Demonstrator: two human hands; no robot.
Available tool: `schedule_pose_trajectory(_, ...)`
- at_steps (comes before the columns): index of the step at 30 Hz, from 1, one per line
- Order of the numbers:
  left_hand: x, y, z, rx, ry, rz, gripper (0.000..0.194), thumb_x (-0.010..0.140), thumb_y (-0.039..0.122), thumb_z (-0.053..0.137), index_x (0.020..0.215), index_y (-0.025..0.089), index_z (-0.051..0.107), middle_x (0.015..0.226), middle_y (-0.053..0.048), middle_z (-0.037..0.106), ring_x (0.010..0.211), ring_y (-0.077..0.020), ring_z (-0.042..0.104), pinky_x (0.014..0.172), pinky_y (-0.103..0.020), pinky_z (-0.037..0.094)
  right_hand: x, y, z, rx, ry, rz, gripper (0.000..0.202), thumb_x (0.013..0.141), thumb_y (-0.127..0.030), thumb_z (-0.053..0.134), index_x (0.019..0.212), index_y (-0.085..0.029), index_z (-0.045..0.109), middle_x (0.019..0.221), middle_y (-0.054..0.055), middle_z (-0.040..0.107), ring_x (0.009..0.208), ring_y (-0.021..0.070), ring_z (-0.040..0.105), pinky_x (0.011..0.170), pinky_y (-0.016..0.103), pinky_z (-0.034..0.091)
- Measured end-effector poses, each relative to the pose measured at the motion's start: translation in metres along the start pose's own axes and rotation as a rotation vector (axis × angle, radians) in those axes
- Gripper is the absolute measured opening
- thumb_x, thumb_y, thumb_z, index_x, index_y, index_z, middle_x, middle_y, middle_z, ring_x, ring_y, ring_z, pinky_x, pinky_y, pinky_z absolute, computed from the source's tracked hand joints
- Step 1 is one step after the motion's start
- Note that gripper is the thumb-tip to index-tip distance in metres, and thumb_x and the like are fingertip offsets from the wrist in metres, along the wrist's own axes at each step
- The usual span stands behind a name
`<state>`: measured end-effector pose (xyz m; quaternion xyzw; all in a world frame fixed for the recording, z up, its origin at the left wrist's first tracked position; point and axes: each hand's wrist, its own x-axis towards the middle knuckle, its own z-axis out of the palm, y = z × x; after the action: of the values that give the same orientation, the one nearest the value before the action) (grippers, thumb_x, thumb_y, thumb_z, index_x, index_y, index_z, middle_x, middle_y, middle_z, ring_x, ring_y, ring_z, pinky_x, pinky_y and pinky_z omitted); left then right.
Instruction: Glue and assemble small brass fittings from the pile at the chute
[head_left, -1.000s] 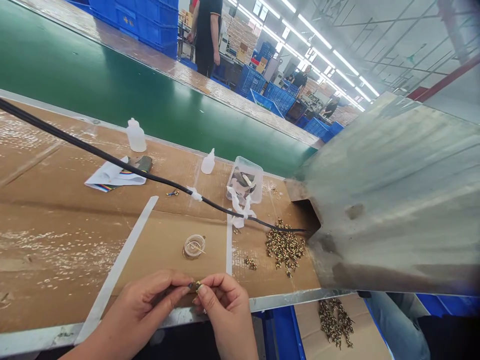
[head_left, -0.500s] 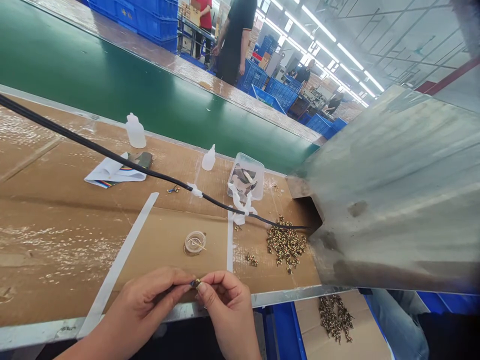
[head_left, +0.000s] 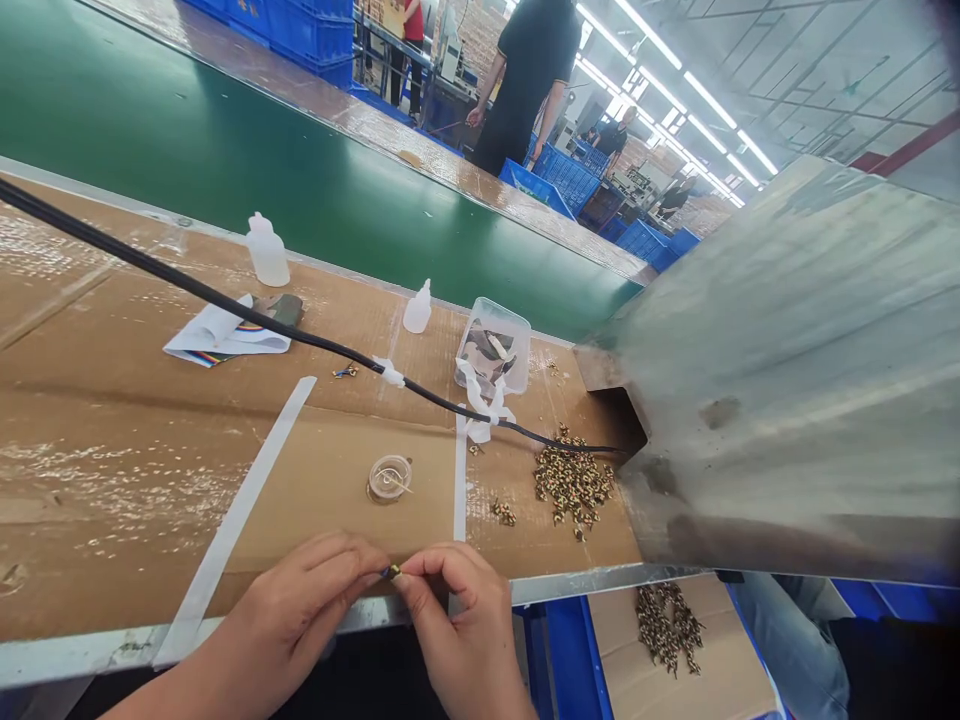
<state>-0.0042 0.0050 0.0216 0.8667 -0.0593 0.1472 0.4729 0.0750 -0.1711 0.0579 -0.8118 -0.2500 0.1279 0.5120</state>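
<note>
Between the fingertips of both hands is a small brass-coloured part with a dark blue end (head_left: 392, 572), too small to name exactly. My left hand (head_left: 319, 590) pinches its blue end, and my right hand (head_left: 454, 600) pinches the other side. Both hands are closed at the table's front edge. Just beyond them stands a small round clear dish (head_left: 390, 478) with a thin stick lying across it. To the right lies a heap of similar small brass-coloured parts (head_left: 571, 480), with a smaller cluster (head_left: 503, 513) beside it.
A black cable (head_left: 315, 348) crosses above the cardboard-covered table (head_left: 112, 430). Behind stand two white squeeze bottles (head_left: 268, 250) and a clear plastic box (head_left: 493, 345). A metal housing (head_left: 787, 380) rises at right. Beyond runs a green conveyor belt (head_left: 300, 170); a person (head_left: 525, 80) stands past it.
The fingers have shifted slightly around the small part, and my left fingers lie flatter over it. The person beyond the belt appears farther right. The view has tilted a little.
</note>
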Motion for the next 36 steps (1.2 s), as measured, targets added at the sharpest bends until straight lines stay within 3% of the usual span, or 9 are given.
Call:
schedule_pose_trajectory(6,-0.005,0.000,0.008,0.016,-0.001,0.042,0.031,0.094,0.010,0.044,0.111,0.027,0.065,0.097,-0.002,0.071,0.091,-0.0148,0.068,0.086,-0.017,0.051,0.006,-0.003,-0.012,-0.045,-0.130,0.080,0.010,0.081,-0.016,0.068,0.074,-0.020,0.074,0.071,-0.001,0.071,0.068,0.0142,0.062,0.065,0.022,0.044)
schedule_pose_trajectory(13,-0.003,0.003,0.007,0.005,-0.063,-0.005,0.029,0.095,0.010,0.041,0.102,0.025,0.065,0.092,-0.002,0.069,0.087,-0.0155,0.065,0.080,-0.020,0.051,0.004,-0.001,-0.006,0.113,-0.128,0.314,0.012,0.078,-0.022,0.067,0.070,-0.017,0.074,0.065,0.001,0.069,0.062,0.0152,0.060,0.058,0.023,0.043)
schedule_pose_trajectory(19,0.003,0.007,0.002,-0.004,-0.122,-0.013,0.025,0.094,0.010,0.041,0.095,0.023,0.063,0.085,0.000,0.066,0.079,-0.0135,0.064,0.075,-0.019,0.049,0.002,-0.002,-0.007,-0.029,-0.111,0.126,0.012,0.079,-0.017,0.068,0.071,-0.020,0.076,0.068,0.000,0.072,0.064,0.0150,0.063,0.061,0.023,0.044)
schedule_pose_trajectory(31,0.006,0.001,0.003,-0.067,-0.267,-0.112,0.023,0.097,0.013,0.039,0.085,0.021,0.057,0.081,0.000,0.062,0.078,-0.0151,0.059,0.073,-0.022,0.044,0.006,0.000,-0.013,-0.024,-0.209,-0.003,0.012,0.080,-0.011,0.071,0.074,-0.020,0.076,0.071,-0.001,0.074,0.066,0.0135,0.066,0.064,0.020,0.047)
schedule_pose_trajectory(36,0.008,0.003,0.000,-0.066,-0.268,-0.118,0.023,0.097,0.014,0.040,0.084,0.022,0.058,0.081,0.000,0.062,0.078,-0.0150,0.059,0.072,-0.022,0.045,0.007,-0.003,-0.014,-0.041,-0.231,-0.037,0.014,0.081,-0.009,0.070,0.075,-0.020,0.076,0.072,0.000,0.073,0.068,0.0135,0.067,0.065,0.020,0.047)
